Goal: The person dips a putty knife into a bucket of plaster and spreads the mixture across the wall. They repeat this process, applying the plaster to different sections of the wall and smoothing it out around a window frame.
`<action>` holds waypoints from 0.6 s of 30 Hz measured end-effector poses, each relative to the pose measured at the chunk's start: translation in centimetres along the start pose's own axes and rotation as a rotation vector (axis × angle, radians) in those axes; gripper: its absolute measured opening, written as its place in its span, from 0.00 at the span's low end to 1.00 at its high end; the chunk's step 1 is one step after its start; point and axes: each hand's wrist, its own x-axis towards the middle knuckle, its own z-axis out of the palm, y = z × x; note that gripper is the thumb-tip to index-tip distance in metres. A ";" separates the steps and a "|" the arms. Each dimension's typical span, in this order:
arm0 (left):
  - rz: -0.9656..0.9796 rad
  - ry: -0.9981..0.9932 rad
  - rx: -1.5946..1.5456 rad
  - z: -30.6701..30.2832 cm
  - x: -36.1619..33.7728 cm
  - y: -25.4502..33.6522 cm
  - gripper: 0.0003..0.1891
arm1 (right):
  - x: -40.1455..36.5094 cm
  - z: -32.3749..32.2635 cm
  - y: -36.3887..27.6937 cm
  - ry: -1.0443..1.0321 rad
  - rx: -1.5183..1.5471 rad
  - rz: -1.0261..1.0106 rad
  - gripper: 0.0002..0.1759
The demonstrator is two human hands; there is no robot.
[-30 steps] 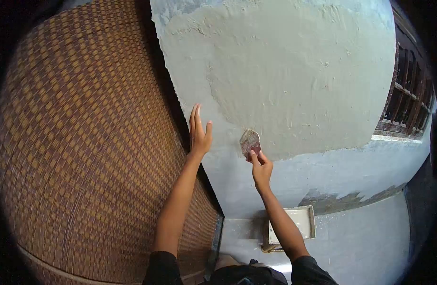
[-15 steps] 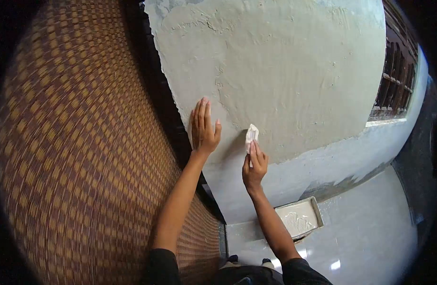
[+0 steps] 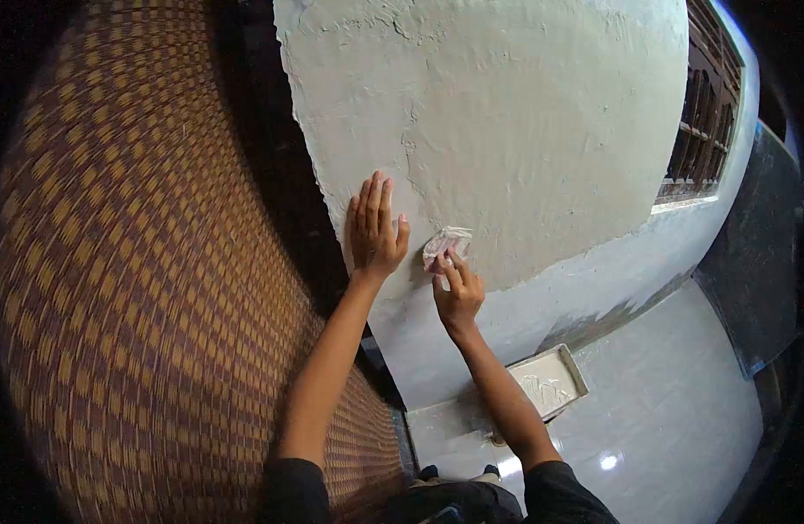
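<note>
My left hand [image 3: 377,229] lies flat against the wall [image 3: 524,131] near its ragged left edge, fingers stretched upward, holding nothing. To its right, my right hand [image 3: 458,288] pinches a small flat scraper [image 3: 445,248] coated with pale paste. The scraper is tilted, its broad face visible, close to or against the wall. Wet-looking beige paste covers much of the wall, with ridges and rough patches near the top and along a line above the scraper.
A rectangular tray [image 3: 579,374] of pale paste is on the shiny tiled floor [image 3: 664,393], below my right forearm. A woven checkered mat [image 3: 157,262] stands along the left. A barred window [image 3: 703,113] and a dark panel [image 3: 751,253] are at the right.
My right hand has turned the scraper from upright and narrow to a slanted, broad-faced position and moved slightly left. My left hand remains flat on the wall. The view has shifted slightly.
</note>
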 end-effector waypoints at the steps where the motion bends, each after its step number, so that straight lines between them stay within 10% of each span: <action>1: 0.000 -0.002 -0.006 0.2 -0.1 0.0 0.32 | -0.4 0.4 0.3 -0.023 -0.017 -0.020 0.24; 18: 0.056 0.023 0.215 1.0 -0.5 -0.3 0.30 | -3.8 -4.9 3.2 -0.159 0.152 -0.229 0.17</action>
